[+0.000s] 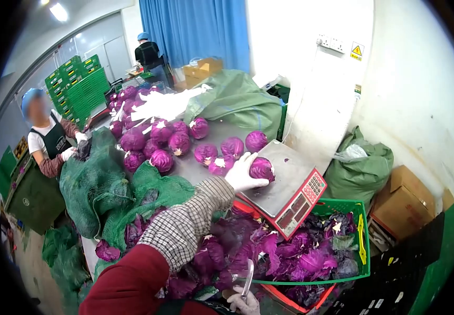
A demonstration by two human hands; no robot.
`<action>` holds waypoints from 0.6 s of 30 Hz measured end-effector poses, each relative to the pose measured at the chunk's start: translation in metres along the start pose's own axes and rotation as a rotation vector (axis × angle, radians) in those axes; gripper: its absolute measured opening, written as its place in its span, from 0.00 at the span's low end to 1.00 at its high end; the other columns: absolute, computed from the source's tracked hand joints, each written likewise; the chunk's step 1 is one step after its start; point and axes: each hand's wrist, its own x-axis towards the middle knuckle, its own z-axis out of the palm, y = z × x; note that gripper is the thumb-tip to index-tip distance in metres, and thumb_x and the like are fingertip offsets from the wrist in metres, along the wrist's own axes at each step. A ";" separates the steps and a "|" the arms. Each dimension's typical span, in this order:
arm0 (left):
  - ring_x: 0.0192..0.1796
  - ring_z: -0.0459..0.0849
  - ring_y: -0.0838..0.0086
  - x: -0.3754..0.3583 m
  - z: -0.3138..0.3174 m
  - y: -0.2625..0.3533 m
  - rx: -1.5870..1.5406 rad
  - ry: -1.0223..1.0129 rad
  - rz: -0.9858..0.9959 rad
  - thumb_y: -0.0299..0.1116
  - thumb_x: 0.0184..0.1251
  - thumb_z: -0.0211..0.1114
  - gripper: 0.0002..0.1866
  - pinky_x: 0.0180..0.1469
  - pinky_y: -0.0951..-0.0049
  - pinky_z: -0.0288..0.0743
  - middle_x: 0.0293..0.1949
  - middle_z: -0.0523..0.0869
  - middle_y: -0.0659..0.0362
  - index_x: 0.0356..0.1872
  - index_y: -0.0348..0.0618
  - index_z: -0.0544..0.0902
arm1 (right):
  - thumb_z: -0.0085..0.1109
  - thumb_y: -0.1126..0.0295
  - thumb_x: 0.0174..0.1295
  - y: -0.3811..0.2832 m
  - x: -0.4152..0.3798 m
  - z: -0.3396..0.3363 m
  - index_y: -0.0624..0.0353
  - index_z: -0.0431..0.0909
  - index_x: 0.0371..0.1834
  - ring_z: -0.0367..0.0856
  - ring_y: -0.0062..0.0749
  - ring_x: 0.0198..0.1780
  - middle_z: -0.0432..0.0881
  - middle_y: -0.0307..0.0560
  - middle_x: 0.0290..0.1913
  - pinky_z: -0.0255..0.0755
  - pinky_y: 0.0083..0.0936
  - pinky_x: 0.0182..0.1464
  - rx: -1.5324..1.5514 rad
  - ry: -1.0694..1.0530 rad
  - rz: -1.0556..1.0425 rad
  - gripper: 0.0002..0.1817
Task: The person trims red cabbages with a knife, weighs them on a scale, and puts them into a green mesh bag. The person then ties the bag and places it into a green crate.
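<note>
My left hand [243,174], in a white glove, is closed around a red cabbage [262,169] at the left side of the scale's metal plate [284,167]. At the bottom edge, my right hand [244,303], also gloved, grips a knife [248,278] with its curved blade pointing up; the frame cuts off part of this hand. Several more red cabbages [204,153] lie on the table [187,170] beyond my left hand. The scale's red keypad and display panel [300,203] faces me. Under it, a green crate [366,262] holds loose purple leaves [311,260].
Green mesh sacks [93,184] hang over the table's left side. A co-worker [51,134] stands there holding something dark; another person [147,51] is at the back. A large green sack [237,102] lies at the table's far end. A cardboard box [403,199] stands right.
</note>
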 end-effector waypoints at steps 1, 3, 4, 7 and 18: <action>0.77 0.51 0.48 0.000 -0.015 0.008 -0.052 -0.008 -0.008 0.60 0.45 0.74 0.58 0.77 0.58 0.49 0.74 0.52 0.36 0.74 0.39 0.58 | 0.54 0.69 0.70 -0.003 -0.003 -0.001 0.62 0.70 0.62 0.72 0.14 0.28 0.81 0.35 0.34 0.64 0.13 0.31 0.014 -0.043 0.090 0.19; 0.76 0.56 0.53 0.000 -0.045 0.022 -0.076 0.055 0.005 0.57 0.49 0.74 0.56 0.76 0.62 0.50 0.73 0.58 0.40 0.72 0.32 0.58 | 0.54 0.66 0.71 -0.001 -0.004 -0.005 0.61 0.71 0.61 0.73 0.15 0.33 0.80 0.33 0.34 0.66 0.13 0.38 -0.018 -0.148 0.172 0.19; 0.76 0.56 0.54 0.003 -0.059 0.024 -0.118 0.073 0.019 0.56 0.50 0.74 0.55 0.76 0.62 0.50 0.73 0.58 0.40 0.72 0.32 0.58 | 0.54 0.66 0.71 0.001 -0.003 -0.005 0.61 0.71 0.60 0.73 0.16 0.34 0.80 0.33 0.34 0.66 0.14 0.40 -0.040 -0.204 0.172 0.18; 0.76 0.57 0.58 0.007 -0.080 0.013 -0.259 0.142 0.024 0.49 0.51 0.77 0.54 0.76 0.63 0.51 0.73 0.59 0.42 0.73 0.33 0.56 | 0.54 0.67 0.71 0.006 -0.001 -0.005 0.60 0.71 0.59 0.75 0.18 0.36 0.81 0.35 0.36 0.68 0.15 0.43 -0.002 -0.241 0.171 0.17; 0.76 0.55 0.60 0.004 -0.065 -0.031 -0.345 -0.014 -0.042 0.48 0.50 0.78 0.57 0.75 0.64 0.51 0.74 0.57 0.45 0.74 0.34 0.52 | 0.55 0.66 0.70 0.007 0.006 -0.006 0.59 0.73 0.59 0.73 0.15 0.33 0.81 0.34 0.35 0.68 0.14 0.38 0.068 -0.243 0.144 0.17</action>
